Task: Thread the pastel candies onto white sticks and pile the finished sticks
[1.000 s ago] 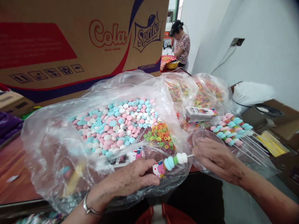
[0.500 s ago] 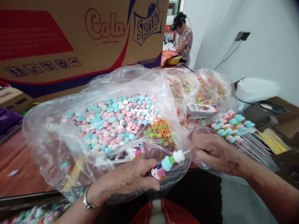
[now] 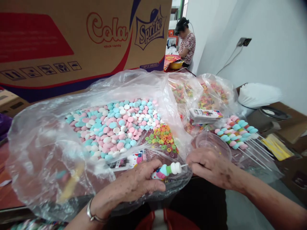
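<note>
One skewer (image 3: 169,169) is partly threaded, its stick pinched in the right hand (image 3: 211,166) and its card end gripped by the left hand (image 3: 134,185), with a finished pile (image 3: 236,132) on the right, and the bag (image 3: 45,150) holding loose candies (image 3: 115,127) and rings (image 3: 164,139).

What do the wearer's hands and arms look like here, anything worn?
Both forearms are bare, with no sleeves or gloves in view. The left hand has a thin silver metal bangle at the wrist. The right hand shows no ring, watch or band.
</note>
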`<action>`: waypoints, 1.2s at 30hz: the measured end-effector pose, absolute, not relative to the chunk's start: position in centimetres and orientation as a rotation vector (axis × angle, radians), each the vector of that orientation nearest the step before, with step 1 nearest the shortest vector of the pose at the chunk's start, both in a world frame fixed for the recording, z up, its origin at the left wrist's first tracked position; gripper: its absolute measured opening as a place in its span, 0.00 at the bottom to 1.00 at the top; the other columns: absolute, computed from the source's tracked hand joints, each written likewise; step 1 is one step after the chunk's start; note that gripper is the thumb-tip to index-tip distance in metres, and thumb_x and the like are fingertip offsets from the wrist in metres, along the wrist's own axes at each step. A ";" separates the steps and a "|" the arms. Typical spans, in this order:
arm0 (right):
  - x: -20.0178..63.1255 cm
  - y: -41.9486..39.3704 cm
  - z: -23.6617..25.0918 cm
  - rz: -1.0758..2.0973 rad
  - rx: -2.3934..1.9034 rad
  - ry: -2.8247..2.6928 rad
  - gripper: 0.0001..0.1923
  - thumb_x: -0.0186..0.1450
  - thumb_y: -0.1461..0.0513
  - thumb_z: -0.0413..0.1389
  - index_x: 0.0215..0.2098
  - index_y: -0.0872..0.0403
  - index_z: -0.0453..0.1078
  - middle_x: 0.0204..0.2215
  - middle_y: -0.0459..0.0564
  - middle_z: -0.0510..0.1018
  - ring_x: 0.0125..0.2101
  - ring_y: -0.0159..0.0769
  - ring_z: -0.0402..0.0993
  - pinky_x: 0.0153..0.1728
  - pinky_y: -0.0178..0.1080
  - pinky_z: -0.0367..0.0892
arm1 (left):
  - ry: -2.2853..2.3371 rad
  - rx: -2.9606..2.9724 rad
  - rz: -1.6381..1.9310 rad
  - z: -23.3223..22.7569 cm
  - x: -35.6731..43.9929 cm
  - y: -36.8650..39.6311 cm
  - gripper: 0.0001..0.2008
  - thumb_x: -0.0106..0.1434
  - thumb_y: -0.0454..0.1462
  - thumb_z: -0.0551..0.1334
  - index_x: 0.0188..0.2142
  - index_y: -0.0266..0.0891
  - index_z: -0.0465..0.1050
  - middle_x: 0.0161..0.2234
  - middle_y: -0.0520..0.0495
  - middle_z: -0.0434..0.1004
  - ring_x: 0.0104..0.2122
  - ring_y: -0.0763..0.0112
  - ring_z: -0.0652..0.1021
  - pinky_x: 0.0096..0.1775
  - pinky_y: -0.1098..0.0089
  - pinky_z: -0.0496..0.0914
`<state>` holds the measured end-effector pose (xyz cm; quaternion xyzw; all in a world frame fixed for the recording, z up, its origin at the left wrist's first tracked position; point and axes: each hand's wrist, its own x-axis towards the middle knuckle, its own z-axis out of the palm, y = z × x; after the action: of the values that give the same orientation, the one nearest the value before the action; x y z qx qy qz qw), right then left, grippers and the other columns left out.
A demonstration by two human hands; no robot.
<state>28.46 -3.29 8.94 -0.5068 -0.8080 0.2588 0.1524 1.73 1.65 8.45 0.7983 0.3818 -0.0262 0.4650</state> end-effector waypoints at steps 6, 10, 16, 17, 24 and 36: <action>27.4 -2.3 8.9 0.715 -1.364 -2.424 0.11 0.61 0.69 0.47 0.22 0.55 0.65 0.21 0.43 0.72 0.25 0.29 0.64 0.28 0.34 0.52 | 0.822 1.814 -0.083 8.5 3.0 1.1 0.11 0.63 0.45 0.63 0.39 0.43 0.68 0.26 0.55 0.72 0.29 0.68 0.74 0.30 0.73 0.62; 27.6 -1.8 9.0 0.618 -1.254 -2.419 0.13 0.63 0.68 0.47 0.24 0.55 0.67 0.24 0.45 0.75 0.27 0.31 0.67 0.30 0.34 0.54 | 0.846 1.753 0.078 8.6 3.4 1.1 0.13 0.61 0.44 0.65 0.42 0.43 0.68 0.35 0.53 0.74 0.35 0.66 0.74 0.33 0.73 0.64; 28.5 -1.6 9.2 0.573 -1.295 -2.507 0.13 0.64 0.67 0.47 0.21 0.54 0.63 0.20 0.43 0.70 0.23 0.30 0.62 0.28 0.35 0.51 | 0.956 1.956 0.000 8.6 2.0 0.7 0.18 0.61 0.49 0.64 0.44 0.43 0.68 0.37 0.51 0.73 0.34 0.64 0.72 0.33 0.70 0.60; 28.6 -1.6 9.2 0.572 -1.323 -2.518 0.13 0.64 0.67 0.47 0.21 0.54 0.63 0.19 0.43 0.70 0.23 0.29 0.61 0.27 0.35 0.50 | 0.956 1.988 -0.019 8.3 1.7 0.6 0.16 0.62 0.49 0.63 0.45 0.43 0.68 0.36 0.52 0.73 0.33 0.65 0.71 0.33 0.70 0.60; 28.6 -1.7 9.5 0.626 -1.419 -2.520 0.11 0.62 0.67 0.49 0.21 0.54 0.62 0.18 0.41 0.67 0.21 0.28 0.58 0.26 0.36 0.46 | 0.970 2.078 0.020 6.8 0.3 0.4 0.11 0.66 0.46 0.60 0.43 0.43 0.67 0.33 0.54 0.70 0.32 0.68 0.70 0.33 0.71 0.59; 25.2 -1.2 7.6 0.611 -0.963 -2.665 0.10 0.66 0.66 0.51 0.27 0.55 0.68 0.25 0.45 0.73 0.30 0.32 0.67 0.37 0.35 0.59 | 0.890 1.911 0.126 7.1 3.4 0.0 0.13 0.61 0.46 0.65 0.38 0.41 0.68 0.33 0.54 0.71 0.33 0.69 0.69 0.34 0.72 0.62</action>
<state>25.18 -1.19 7.60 -0.3298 -0.9126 0.2093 0.1208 3.45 -0.03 7.12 0.7876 0.3668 0.0521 0.4924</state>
